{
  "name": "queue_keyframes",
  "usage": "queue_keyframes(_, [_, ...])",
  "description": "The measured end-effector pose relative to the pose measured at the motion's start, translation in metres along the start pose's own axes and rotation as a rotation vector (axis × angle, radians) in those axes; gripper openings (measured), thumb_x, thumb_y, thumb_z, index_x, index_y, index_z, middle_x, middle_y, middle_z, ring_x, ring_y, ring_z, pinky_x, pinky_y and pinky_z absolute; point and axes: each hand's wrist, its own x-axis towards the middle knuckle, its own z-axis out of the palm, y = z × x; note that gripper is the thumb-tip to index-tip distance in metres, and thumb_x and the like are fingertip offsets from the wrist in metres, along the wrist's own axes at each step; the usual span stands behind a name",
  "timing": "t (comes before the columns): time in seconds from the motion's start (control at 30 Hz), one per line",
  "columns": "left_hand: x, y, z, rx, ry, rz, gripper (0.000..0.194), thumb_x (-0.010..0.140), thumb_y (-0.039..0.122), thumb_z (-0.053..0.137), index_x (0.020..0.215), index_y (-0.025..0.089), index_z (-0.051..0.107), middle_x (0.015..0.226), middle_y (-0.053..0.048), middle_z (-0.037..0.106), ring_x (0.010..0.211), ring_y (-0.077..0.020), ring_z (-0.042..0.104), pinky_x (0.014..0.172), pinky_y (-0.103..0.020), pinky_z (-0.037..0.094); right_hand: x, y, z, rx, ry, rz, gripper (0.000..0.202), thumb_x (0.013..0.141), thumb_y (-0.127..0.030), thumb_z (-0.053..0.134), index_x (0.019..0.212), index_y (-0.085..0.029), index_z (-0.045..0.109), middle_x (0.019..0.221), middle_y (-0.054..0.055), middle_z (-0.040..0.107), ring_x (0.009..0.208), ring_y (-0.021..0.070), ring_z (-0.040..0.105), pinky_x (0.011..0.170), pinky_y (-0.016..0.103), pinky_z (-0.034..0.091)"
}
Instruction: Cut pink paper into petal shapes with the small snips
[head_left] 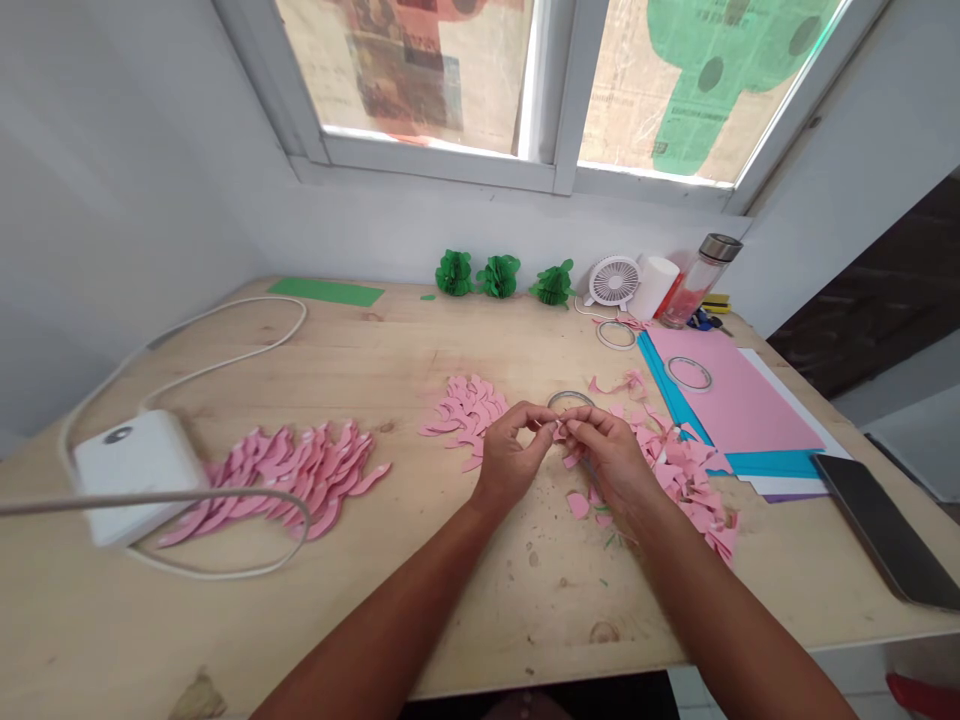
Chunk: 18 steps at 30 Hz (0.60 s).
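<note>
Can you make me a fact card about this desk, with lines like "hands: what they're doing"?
left hand: fingertips pinched at a small pink piece
right hand: pinching close beside the left, at the same piece
pink cut-outs: one pile at far left, a smaller pile beside the left hand
pink scraps: heaped beside the right hand
green paper shapes: three, along the wall
back right: small white fan, clear bottle
right side: pink sheet over other colours, dark phone-like slab

The top sheet (742, 400) is plain pink, above blue paper (772, 464). Beside that sheet, the scraps (694, 490) are pink; behind it, the fan (614, 280) is white.
</note>
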Motion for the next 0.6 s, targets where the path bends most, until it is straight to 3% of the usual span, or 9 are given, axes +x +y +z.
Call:
queue_keyframes(0.17, [0.001, -0.004, 0.002, -0.155, -0.002, -0.139, 0.010, 0.073, 0.025, 0.062, 0.078, 0.017, 0.064, 0.078, -0.004, 0.067, 0.077, -0.0162, 0.062, 0.074, -0.030, 0.049, -0.001, 0.000, 0.000, -0.019, 0.008, -0.043, 0.018, 0.068, -0.032, 0.068, 0.079, -0.018, 0.066, 0.070, 0.003, 0.062, 0.060, 0.0127, 0.054, 0.049, 0.023, 0.043])
queue_keyframes(0.37, [0.003, 0.003, 0.005, -0.369, 0.013, -0.315, 0.010, 0.067, 0.024, 0.067, 0.070, 0.015, 0.063, 0.070, -0.002, 0.066, 0.066, -0.0128, 0.060, 0.066, -0.027, 0.049, -0.004, -0.001, 0.002, -0.104, 0.018, -0.152, 0.015, 0.073, -0.031, 0.064, 0.084, -0.020, 0.066, 0.077, 0.001, 0.063, 0.060, 0.0099, 0.053, 0.050, 0.021, 0.042])
queue_keyframes(0.6, [0.004, 0.010, 0.004, -0.470, -0.006, -0.356, 0.008, 0.067, 0.021, 0.067, 0.070, 0.015, 0.064, 0.064, -0.001, 0.064, 0.061, -0.0118, 0.059, 0.065, -0.027, 0.049, -0.005, -0.002, 0.005, -0.118, 0.042, -0.154, 0.018, 0.072, -0.031, 0.065, 0.085, -0.020, 0.067, 0.080, 0.003, 0.064, 0.064, 0.0123, 0.056, 0.053, 0.023, 0.044])
